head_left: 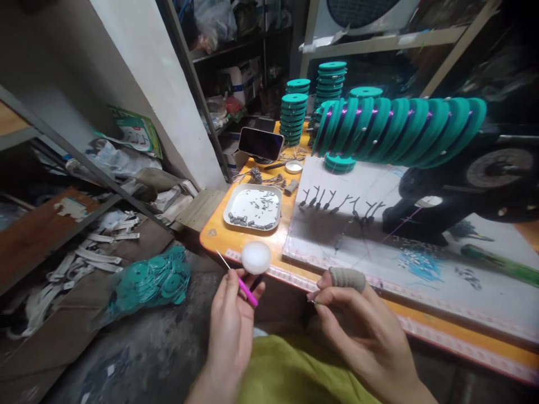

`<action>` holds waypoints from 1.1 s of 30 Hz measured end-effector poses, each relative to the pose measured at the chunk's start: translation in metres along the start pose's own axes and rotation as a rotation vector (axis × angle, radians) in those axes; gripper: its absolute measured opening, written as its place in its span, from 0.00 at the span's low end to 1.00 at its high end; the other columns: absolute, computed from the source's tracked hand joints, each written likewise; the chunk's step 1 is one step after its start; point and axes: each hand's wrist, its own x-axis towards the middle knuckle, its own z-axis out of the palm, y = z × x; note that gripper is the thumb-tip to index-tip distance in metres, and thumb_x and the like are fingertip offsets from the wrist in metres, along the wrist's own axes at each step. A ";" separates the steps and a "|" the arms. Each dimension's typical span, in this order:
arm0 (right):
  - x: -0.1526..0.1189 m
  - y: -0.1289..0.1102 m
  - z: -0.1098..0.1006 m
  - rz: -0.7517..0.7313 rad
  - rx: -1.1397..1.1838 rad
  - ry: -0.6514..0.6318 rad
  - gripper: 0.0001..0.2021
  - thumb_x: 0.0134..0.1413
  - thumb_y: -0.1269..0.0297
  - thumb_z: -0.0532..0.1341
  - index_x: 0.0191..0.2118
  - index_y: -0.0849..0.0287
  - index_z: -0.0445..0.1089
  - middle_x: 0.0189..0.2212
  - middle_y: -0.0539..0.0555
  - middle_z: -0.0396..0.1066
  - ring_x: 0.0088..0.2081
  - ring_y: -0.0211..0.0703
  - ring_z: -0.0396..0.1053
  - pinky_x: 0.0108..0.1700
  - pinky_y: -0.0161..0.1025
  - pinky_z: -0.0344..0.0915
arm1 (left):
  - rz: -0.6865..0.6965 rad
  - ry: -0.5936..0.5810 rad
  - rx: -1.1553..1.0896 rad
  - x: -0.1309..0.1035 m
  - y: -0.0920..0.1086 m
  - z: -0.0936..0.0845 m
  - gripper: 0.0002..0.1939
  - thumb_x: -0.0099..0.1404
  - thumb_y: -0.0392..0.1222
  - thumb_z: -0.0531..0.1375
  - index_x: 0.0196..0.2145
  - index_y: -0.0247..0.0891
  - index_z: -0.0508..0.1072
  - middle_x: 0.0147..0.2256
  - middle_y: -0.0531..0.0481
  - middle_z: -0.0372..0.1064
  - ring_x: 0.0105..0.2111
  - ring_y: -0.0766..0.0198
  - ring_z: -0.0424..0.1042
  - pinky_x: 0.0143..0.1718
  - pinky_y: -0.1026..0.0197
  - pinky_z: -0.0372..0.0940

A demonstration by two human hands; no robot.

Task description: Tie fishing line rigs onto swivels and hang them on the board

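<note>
My left hand [236, 308] is closed around a thin metal needle tool with a bright pink handle [248, 293], its tip pointing up and to the left. Just beyond those fingers is a small round whitish cup [256, 258] at the table edge; whether the hand touches it I cannot tell. My right hand [357, 320] pinches a tiny shiny piece [312, 299] between thumb and fingers, too small to name. A grey wrap [347, 279] covers one of its fingers. Both hands are above my lap, in front of the table, with a gap between them.
A white tray [252, 193] holds small grey parts. Dark forked pieces [318, 205] lie in a row on the white board [311, 244]. Green spools [400, 129] hang above it at right. A phone [261, 144] stands behind the tray. A bag of green discs [151, 280] lies left.
</note>
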 end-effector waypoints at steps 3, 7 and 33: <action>-0.002 0.000 -0.003 -0.003 -0.014 -0.009 0.05 0.58 0.74 0.60 0.38 0.57 0.69 0.36 0.55 0.69 0.38 0.40 0.72 0.38 0.35 0.70 | 0.068 -0.034 0.046 0.002 -0.006 -0.006 0.12 0.61 0.46 0.68 0.33 0.33 0.76 0.34 0.48 0.74 0.32 0.67 0.74 0.30 0.67 0.73; -0.005 0.000 -0.007 -0.002 -0.009 -0.007 0.06 0.58 0.75 0.60 0.39 0.57 0.69 0.36 0.54 0.68 0.38 0.40 0.72 0.39 0.34 0.69 | 0.094 -0.096 0.103 0.003 -0.013 -0.008 0.18 0.57 0.50 0.70 0.36 0.32 0.77 0.40 0.43 0.75 0.35 0.64 0.75 0.32 0.66 0.72; -0.025 -0.011 -0.014 0.516 0.523 0.342 0.01 0.60 0.67 0.64 0.37 0.54 0.72 0.42 0.52 0.70 0.34 0.37 0.78 0.37 0.32 0.76 | 0.109 -0.719 0.565 -0.048 -0.042 0.015 0.04 0.67 0.42 0.62 0.39 0.43 0.77 0.33 0.50 0.75 0.32 0.68 0.71 0.29 0.71 0.63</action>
